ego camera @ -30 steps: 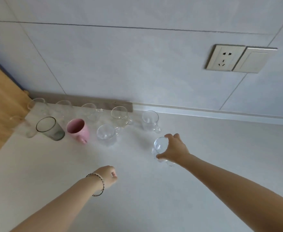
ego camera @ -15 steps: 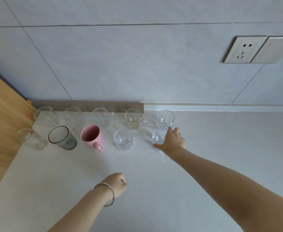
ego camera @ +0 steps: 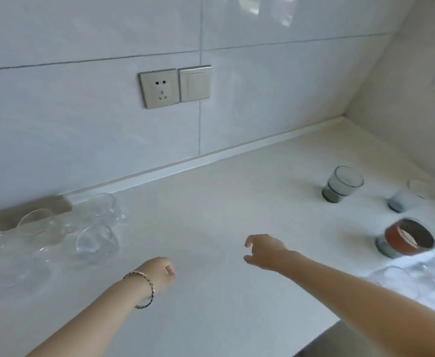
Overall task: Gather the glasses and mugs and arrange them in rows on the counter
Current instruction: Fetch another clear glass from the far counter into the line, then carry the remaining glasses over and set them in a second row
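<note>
A pale tiled wall point(ego camera: 82, 124) filled the top of the view, and below it ran the white surface point(ego camera: 211, 202). At the far left of the surface, against the wall, stood a blurred group of clear mugs point(ego camera: 95, 240), set close together in two lines. At the lower right edge was a second bunch of clear glasses point(ego camera: 401, 280), too smeared to count. Behind them stood a brown-banded glass point(ego camera: 404, 240), and farther back a grey tumbler point(ego camera: 342, 186). A socket point(ego camera: 159, 88) and a switch point(ego camera: 195, 83) sat side by side on the wall. The right hand point(ego camera: 265, 249) hovered over bare surface between the two groups, fingers loose and spread, holding nothing. The left hand point(ego camera: 159, 271) was curled into a fist, also empty, well apart from the right. A small grey glass point(ego camera: 398, 203) stood near the tumbler. A bracelet point(ego camera: 146, 282) circled the left wrist.
</note>
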{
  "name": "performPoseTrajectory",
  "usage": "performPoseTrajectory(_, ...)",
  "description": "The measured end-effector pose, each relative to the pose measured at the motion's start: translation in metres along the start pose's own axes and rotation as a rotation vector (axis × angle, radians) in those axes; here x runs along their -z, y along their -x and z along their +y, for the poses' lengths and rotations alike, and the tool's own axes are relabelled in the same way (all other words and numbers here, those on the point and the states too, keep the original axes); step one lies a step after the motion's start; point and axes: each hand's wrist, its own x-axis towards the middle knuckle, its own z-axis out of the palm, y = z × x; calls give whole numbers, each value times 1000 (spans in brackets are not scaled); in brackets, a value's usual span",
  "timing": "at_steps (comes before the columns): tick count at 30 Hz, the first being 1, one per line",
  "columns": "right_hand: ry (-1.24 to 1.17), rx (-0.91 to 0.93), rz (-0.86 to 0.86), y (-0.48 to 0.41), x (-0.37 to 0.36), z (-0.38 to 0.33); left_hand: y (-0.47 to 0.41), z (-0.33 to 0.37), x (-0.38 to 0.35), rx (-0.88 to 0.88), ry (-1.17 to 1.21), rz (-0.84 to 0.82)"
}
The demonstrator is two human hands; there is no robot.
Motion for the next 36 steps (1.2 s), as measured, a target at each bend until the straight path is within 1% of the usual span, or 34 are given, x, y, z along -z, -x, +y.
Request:
performPoseTrajectory(4, -51, -145, 161, 23, 30, 124, -22, 95, -31, -92, -43, -35)
performPoseTrajectory(7, -41, -237, 337, 37, 55, 208, -35, 159, -56, -140, -72, -49)
performPoseTrajectory(9, -20, -316, 397, 42, 68, 257, -40, 196, -75, -167, -85, -70)
performPoseTrajectory(13, -54, -458, 368, 39, 77, 333, -43, 252, -108, -204, -121, -96)
performPoseTrajectory(16, -129, -516, 296, 32, 73, 368, -43, 272, -123, -199, -144, -98)
performPoseTrajectory(18, -212, -515, 263, 27, 68, 381, -44, 276, -128, -184, -156, -99)
performPoseTrajectory(22, -364, -450, 339, 19, 62, 393, -43, 272, -125, -131, -165, -91)
performPoseTrajectory(25, -338, -437, 381, 15, 64, 386, -40, 261, -122, -81, -156, -81)
performPoseTrajectory(27, -283, -393, 410, 12, 64, 369, -36, 250, -119, -43, -135, -72)
performPoseTrajectory(31, -161, -135, 446, 2, 67, 303, -22, 216, -106, 42, -52, -40)
performPoseTrajectory(36, -132, 182, 397, -1, 59, 178, 12, 145, -89, 178, 74, 46)
